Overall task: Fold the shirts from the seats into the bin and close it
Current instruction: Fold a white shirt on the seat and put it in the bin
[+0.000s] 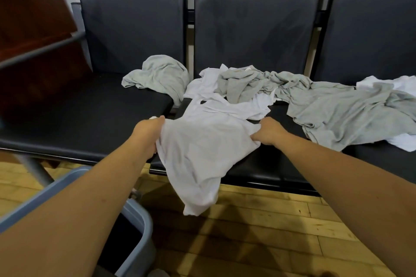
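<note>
A white shirt (pixel 202 153) hangs over the front edge of the middle seat, its lower part dangling toward the floor. My left hand (pixel 147 134) grips its left edge and my right hand (pixel 269 131) grips its right edge. Behind it lie a bunched grey shirt (pixel 157 76) on the left seat, a tangle of grey and white shirts (pixel 243 84) on the middle seat, and a spread grey shirt (pixel 342 112) over a white one (pixel 403 144) on the right seat. A grey bin (pixel 139 220) stands open on the floor at lower left, partly hidden by my left arm.
A row of black padded seats (pixel 90 114) with tall backrests fills the view. A metal armrest (pixel 40 51) and seat leg (pixel 36 168) stand at the left, with a dark red-brown object (pixel 33 29) behind. The floor (pixel 270 231) is light wood.
</note>
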### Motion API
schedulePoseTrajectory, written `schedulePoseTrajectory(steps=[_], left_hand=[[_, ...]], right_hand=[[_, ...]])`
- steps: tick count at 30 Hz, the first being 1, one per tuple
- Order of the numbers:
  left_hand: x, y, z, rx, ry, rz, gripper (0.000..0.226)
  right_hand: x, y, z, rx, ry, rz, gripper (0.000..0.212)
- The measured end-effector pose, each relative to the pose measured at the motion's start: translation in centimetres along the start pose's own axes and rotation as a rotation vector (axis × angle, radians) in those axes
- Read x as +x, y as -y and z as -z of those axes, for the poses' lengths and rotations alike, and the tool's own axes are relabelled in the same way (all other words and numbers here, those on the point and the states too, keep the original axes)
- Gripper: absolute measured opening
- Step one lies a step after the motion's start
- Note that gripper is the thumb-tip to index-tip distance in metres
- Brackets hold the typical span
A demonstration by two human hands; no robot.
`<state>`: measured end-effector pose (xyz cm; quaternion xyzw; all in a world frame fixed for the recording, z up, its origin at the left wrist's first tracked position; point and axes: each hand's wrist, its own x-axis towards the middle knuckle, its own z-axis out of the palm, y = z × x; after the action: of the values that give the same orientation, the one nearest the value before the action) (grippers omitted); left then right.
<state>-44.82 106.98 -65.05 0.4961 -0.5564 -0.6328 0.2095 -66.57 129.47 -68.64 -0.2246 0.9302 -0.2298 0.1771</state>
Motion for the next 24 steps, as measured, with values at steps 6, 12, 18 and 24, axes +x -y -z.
schedulePoseTrajectory(steps=[6,12,18,24], left_hand=[[-1.1,-0.3,-0.2,-0.127,0.023,-0.027,0.032],[-1.7,-1.8,0.2,-0.532,0.198,-0.096,0.043],[-2.4,-3.2,1.1,-0.651,0.291,-0.159,0.048],[-4.5,-3.3,1.5,-0.545,0.336,-0.218,0.044]], right_hand=[[-1.9,0.5,3.5,1.091,0.103,-0.037,0.023],[-4.1,0.1,9.0,1.481,0.077,0.013,0.040],[-6.5,-2.2,12.1,1.139,-0.004,-0.092,0.032],[-9.6,-4.4,12.0,1.052,0.226,-0.236,0.025]])
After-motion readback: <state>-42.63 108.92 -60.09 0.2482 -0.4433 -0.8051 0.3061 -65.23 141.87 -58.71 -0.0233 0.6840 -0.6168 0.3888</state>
